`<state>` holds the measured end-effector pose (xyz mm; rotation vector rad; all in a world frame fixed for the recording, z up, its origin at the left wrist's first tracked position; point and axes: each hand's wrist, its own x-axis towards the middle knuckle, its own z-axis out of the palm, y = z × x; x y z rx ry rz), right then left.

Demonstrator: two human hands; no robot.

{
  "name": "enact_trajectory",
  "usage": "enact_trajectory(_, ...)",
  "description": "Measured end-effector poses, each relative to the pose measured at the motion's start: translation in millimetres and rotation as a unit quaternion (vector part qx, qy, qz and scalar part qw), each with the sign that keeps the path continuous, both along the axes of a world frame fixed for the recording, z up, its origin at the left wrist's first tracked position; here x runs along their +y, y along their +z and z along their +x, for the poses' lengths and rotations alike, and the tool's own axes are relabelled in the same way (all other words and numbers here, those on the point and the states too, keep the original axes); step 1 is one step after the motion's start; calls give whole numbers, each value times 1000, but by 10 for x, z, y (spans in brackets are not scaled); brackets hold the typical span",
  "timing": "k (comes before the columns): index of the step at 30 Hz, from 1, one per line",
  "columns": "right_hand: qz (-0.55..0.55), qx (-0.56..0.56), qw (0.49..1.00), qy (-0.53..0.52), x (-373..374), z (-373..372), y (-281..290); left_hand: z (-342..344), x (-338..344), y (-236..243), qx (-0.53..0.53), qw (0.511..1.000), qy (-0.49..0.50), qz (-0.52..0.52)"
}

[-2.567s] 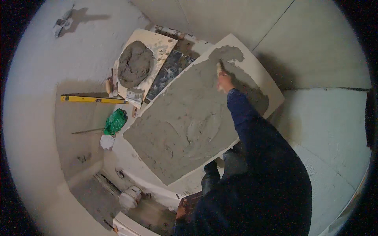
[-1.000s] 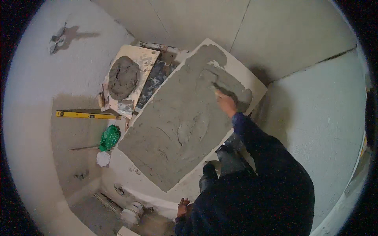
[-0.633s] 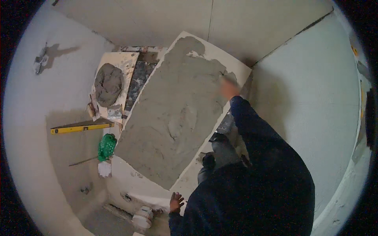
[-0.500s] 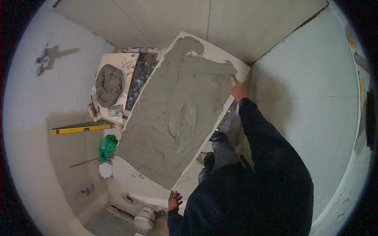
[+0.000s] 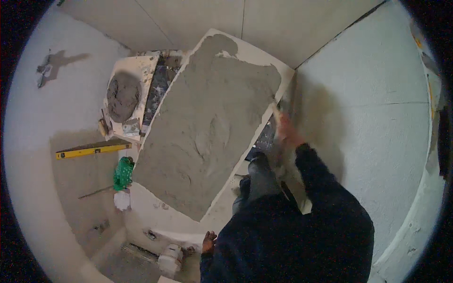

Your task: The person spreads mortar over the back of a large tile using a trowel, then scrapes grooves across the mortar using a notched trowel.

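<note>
A large pale slab (image 5: 286, 89) lies tilted in front of me, most of its face spread with grey mortar (image 5: 212, 113). Bare strips show along its top and right edge. At that right edge my right hand (image 5: 288, 132), blurred by motion, grips the light handle of a trowel (image 5: 275, 109); the tool's tip is at the mortar's border. Below the slab's lower corner, close to my body, my left hand (image 5: 209, 242) is empty, its fingers partly apart and off the slab.
On the left, a light board (image 5: 145, 70) carries a mortar heap (image 5: 124, 96) and a flat metal tool (image 5: 131, 127). A yellow spirit level (image 5: 94, 151), a green bag (image 5: 124, 173) and a white bucket (image 5: 170, 258) are lower left. Walls rise beyond and at right.
My right hand has drawn back and down off the mortar with the trowel. My left hand has moved away from the slab's lower corner. The whole view has shifted slightly.
</note>
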<state>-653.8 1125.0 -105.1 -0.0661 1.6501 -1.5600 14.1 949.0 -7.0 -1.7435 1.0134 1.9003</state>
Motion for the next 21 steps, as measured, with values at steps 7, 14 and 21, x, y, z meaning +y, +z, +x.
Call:
enact_trajectory(7,184,-56,981,13,698,-1433,28,131,-387,151,-59,997,51,29)
enact_trajectory(14,295,-25,944,148,580,-636,504,-878,-537,722,-83,996,0,-40)
enact_trajectory(21,95,-213,965,122,724,465,-190,-1304,-627,653,-47,997,-62,-19)
